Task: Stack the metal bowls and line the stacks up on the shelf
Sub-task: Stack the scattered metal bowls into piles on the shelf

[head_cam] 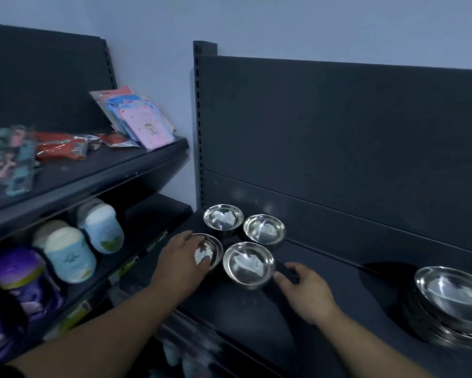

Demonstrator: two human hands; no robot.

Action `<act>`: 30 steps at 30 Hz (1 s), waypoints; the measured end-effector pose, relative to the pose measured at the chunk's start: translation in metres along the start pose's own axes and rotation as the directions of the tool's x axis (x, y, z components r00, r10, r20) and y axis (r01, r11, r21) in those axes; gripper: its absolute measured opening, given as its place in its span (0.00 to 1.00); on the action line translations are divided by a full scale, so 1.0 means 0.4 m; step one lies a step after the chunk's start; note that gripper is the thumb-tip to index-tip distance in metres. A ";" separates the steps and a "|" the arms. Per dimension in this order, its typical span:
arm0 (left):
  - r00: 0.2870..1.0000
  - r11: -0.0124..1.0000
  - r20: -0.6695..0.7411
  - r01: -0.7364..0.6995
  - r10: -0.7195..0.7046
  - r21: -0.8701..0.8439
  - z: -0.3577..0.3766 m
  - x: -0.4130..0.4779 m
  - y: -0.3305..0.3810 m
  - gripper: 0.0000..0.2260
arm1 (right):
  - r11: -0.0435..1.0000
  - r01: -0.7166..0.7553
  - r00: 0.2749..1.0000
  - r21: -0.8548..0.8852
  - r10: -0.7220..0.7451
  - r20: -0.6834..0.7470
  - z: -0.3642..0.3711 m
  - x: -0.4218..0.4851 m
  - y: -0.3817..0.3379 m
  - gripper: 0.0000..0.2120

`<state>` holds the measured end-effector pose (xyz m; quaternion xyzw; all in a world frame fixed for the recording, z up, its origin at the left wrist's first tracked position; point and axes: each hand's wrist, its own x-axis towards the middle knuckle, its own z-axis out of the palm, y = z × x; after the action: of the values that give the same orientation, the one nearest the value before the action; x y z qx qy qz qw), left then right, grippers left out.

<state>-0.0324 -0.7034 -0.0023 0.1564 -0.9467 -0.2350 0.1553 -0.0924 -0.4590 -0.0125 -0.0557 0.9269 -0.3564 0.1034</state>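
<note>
Our left hand (pixel 183 255) reaches over the near-left bowl (pixel 211 253). Its fingers curl over the rim with the tips inside, so it grips that bowl from above. Our right hand (pixel 307 293) lies just right of the near-right bowl (pixel 248 264), with its fingers loosely extended. The fingertips touch the bowl's outer wall and the thumb is raised beside the rim, so this hand holds nothing.

The two near bowls stand side by side between our hands, close together on the dark shelf (pixel 324 317). Just beyond our left fingertips stands the far-left bowl (pixel 223 220), which looks a little taller than the rest; we cannot tell whether it is a single bowl or several nested. Beyond the near-right bowl, ahead of our right hand, stands the far-right bowl (pixel 264 229).

Well to the right of our right hand, a stack of larger bowls (pixel 452 296) rests on the same shelf.

Left of our left arm, on a lower shelf, stand pale jars (pixel 68 255) and purple containers (pixel 19 274). Coloured packets (pixel 139 118) lie on the shelf above them.
</note>
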 end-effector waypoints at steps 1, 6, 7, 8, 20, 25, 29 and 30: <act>0.999 1.000 0.047 0.024 -0.024 -0.003 -0.006 0.021 -0.031 0.23 | 1.000 -0.020 1.000 0.017 0.020 -0.016 0.013 0.010 -0.020 0.25; 0.984 1.000 0.179 0.022 -0.020 -0.013 -0.030 0.096 -0.131 0.26 | 0.986 -0.130 0.986 0.106 0.139 -0.090 0.070 0.034 -0.081 0.27; 0.981 1.000 0.192 0.023 -0.019 -0.017 -0.032 0.107 -0.141 0.25 | 0.982 -0.148 0.982 0.120 0.161 -0.101 0.079 0.035 -0.088 0.27; 0.979 1.000 0.201 0.020 -0.016 -0.019 -0.032 0.119 -0.152 0.25 | 0.977 -0.164 0.978 0.134 0.180 -0.110 0.087 0.035 -0.094 0.27; 0.931 0.963 0.323 0.228 -0.172 -0.143 0.012 0.189 -0.181 0.18 | 0.860 -0.296 0.941 0.415 0.337 -0.027 0.117 0.045 -0.080 0.11; 0.942 0.952 0.282 0.240 -0.181 -0.190 0.033 0.186 -0.172 0.11 | 0.795 -0.272 0.945 0.542 0.328 -0.007 0.089 0.058 -0.067 0.08; 0.935 0.936 0.280 0.281 -0.218 -0.211 0.051 0.177 -0.151 0.14 | 0.774 -0.182 0.969 0.607 0.245 -0.021 0.055 0.075 -0.087 0.05; 0.943 0.939 0.251 0.273 -0.219 -0.209 0.051 0.174 -0.141 0.15 | 0.772 -0.162 0.974 0.615 0.224 -0.025 0.051 0.080 -0.095 0.05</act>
<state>-0.0901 -0.7684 -0.0322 0.2267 -0.8954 -0.3817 0.0347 -0.1175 -0.5059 -0.0066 0.0935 0.7673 -0.6254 0.1067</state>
